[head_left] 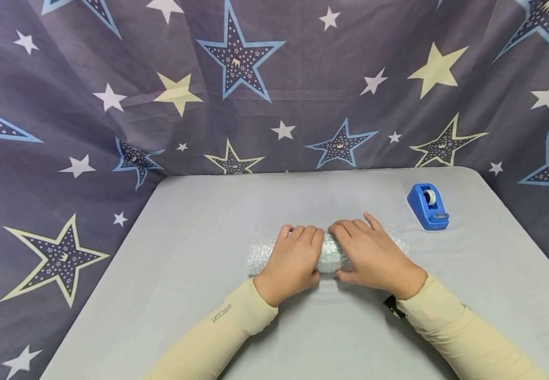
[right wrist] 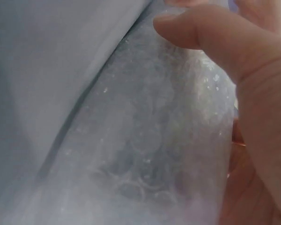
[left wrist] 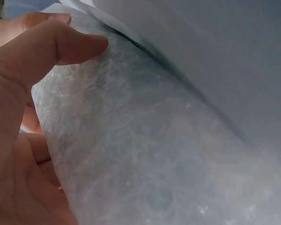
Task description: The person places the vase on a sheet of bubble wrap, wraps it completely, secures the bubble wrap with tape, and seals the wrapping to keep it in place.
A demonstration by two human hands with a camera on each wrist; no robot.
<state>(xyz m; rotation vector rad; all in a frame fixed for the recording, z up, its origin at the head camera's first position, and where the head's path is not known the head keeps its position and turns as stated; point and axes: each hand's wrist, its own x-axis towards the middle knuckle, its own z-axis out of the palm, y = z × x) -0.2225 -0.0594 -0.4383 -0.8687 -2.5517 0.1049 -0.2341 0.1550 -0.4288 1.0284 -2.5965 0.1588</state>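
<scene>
A roll of clear bubble wrap [head_left: 331, 256] lies crosswise on the table in the head view. My left hand [head_left: 295, 259] grips it left of its middle, fingers over the far side and thumb at the near side. Close beside it, my right hand [head_left: 374, 259] holds the roll right of the middle in the same way, index finger lifted a little. The left wrist view has my left thumb [left wrist: 79, 47] pressed on the bubbled sheet. In the right wrist view the right thumb [right wrist: 192, 28] rests on the plastic. Whatever is inside the roll is hidden.
A blue tape dispenser [head_left: 426, 208] with a roll of tape stands toward the back right of the table. Pale grey cloth covers the table [head_left: 198, 221]. Behind and at the sides hangs a dark curtain [head_left: 265, 132] with stars.
</scene>
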